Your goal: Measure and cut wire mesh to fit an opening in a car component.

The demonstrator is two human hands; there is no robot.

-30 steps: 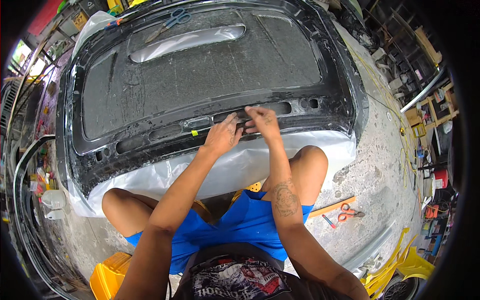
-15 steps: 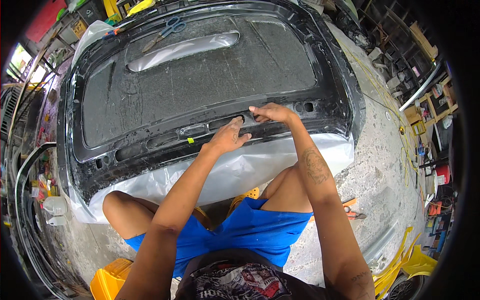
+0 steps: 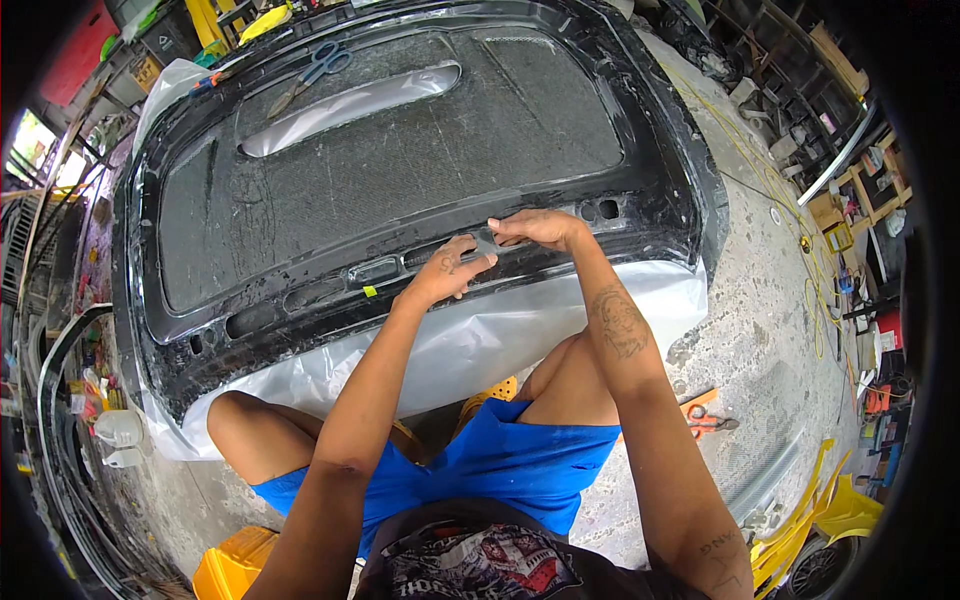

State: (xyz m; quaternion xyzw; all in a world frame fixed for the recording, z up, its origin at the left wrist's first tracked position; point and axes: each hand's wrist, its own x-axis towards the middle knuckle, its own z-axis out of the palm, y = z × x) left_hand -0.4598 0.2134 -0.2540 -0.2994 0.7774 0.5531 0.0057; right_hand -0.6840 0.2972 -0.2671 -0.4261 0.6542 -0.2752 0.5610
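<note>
A large black car panel [image 3: 660, 150] with a dark woven inset [image 3: 400, 150] lies in front of me. At its near edge runs a row of slots. My left hand [image 3: 450, 270] is bent over this edge strip, fingers curled, thumb towards the right. Close beside it, my right hand [image 3: 540, 230] has its fingers bent under and its tips pointing left. A small greyish patch [image 3: 484, 243] shows between the fingertips; whether it is a loose piece or part of the panel I cannot tell. What either hand grips is hidden.
Blue-handled scissors [image 3: 322, 65] lie on the panel's far part, near a long opening. Clear plastic sheeting [image 3: 340, 365] spreads beneath the panel. Orange-handled snips [image 3: 705, 420] lie on the concrete floor at my right. A yellow cable [image 3: 812, 290] runs along the right, and a yellow container [image 3: 235, 565] sits at lower left.
The view has shifted slightly. My left hand's fingers have curled more, and its thumb has come closer to the right hand. The right hand stays at almost the same spot.
</note>
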